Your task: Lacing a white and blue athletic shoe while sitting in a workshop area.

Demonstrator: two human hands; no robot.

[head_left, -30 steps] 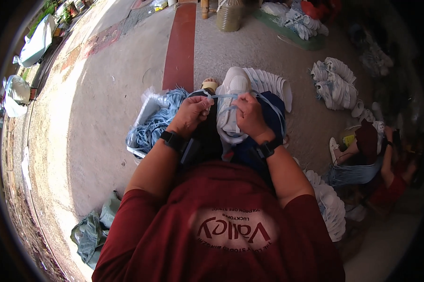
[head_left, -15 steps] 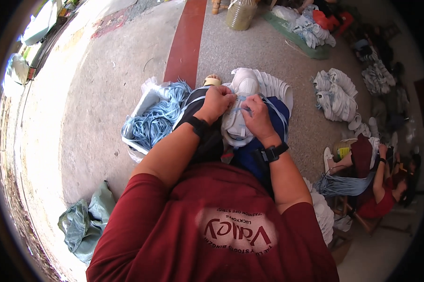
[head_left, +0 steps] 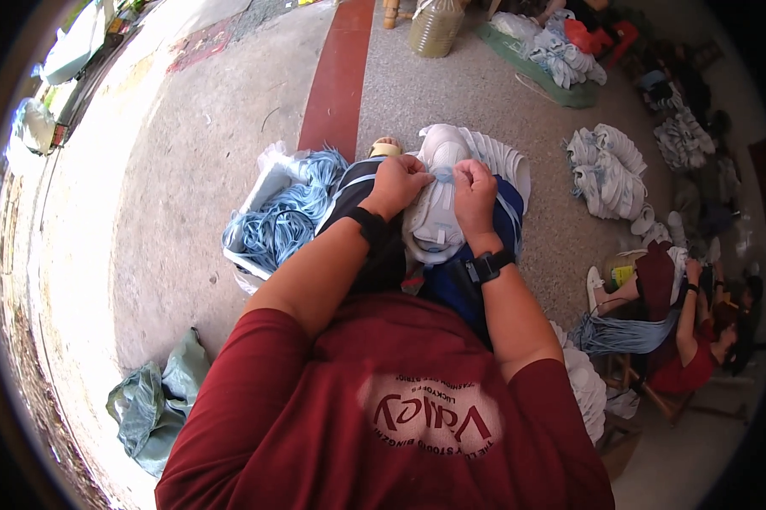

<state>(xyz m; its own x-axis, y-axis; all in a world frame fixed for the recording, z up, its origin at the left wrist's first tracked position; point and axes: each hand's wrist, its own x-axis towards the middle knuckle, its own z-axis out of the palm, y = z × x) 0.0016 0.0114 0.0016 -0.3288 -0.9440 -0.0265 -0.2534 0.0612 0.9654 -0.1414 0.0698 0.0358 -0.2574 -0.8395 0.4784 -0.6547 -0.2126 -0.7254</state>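
Across my lap lies a white shoe (head_left: 435, 223) with a light blue shoelace (head_left: 443, 175) crossing its middle. My left hand (head_left: 397, 184) is closed in a pinch at the left end of that crossing, and a length of lace trails from it over my dark trouser leg. Level with it on the other side, my right hand (head_left: 475, 194) pinches the lace too, thumb against forefinger. Fingers partly hide the lace ends. Behind the shoe, a row of nested white shoes (head_left: 503, 161) rests over my knee area.
To my left sits a white container (head_left: 254, 194) heaped with light blue laces (head_left: 282, 223). A crumpled green bag (head_left: 166, 395) lies lower left. Piles of white shoes (head_left: 608, 170) stand on the floor at right, where a seated co-worker (head_left: 684, 340) handles something white. Farther off is a large jar (head_left: 436, 30).
My right hand has risen and turned more upright, level with the left. The lace now bunches across the shoe between both hands, and more of the shoe's near part shows.
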